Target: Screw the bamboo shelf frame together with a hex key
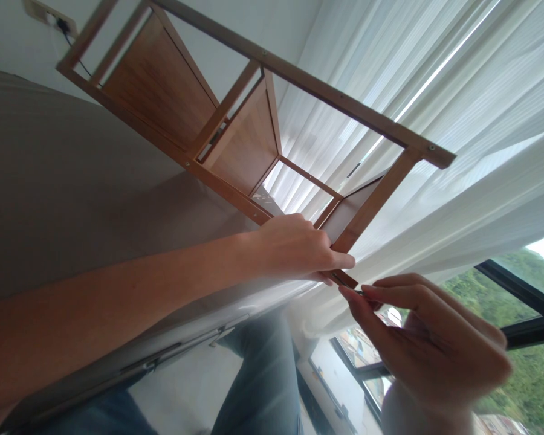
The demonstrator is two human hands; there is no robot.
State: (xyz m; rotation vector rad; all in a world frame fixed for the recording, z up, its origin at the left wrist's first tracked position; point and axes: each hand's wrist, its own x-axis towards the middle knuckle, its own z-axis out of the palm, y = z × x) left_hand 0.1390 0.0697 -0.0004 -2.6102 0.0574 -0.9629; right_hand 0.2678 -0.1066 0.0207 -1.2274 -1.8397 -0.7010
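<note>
A wooden shelf frame (236,109) with several brown panels lies tilted across the view. My left hand (294,244) is closed around the lower end of one of its legs (372,202). Just beside that leg's tip, my right hand (428,338) pinches a small thin dark thing (358,292) between thumb and fingertips; I cannot make out what it is. The two hands nearly touch at the leg's end.
White sheer curtains (435,121) hang behind the frame. A dark-framed window (526,302) shows green hills at the lower right. A grey surface (72,193) fills the left side. My jeans-clad legs (258,386) are below. A wall socket (49,15) sits at the top left.
</note>
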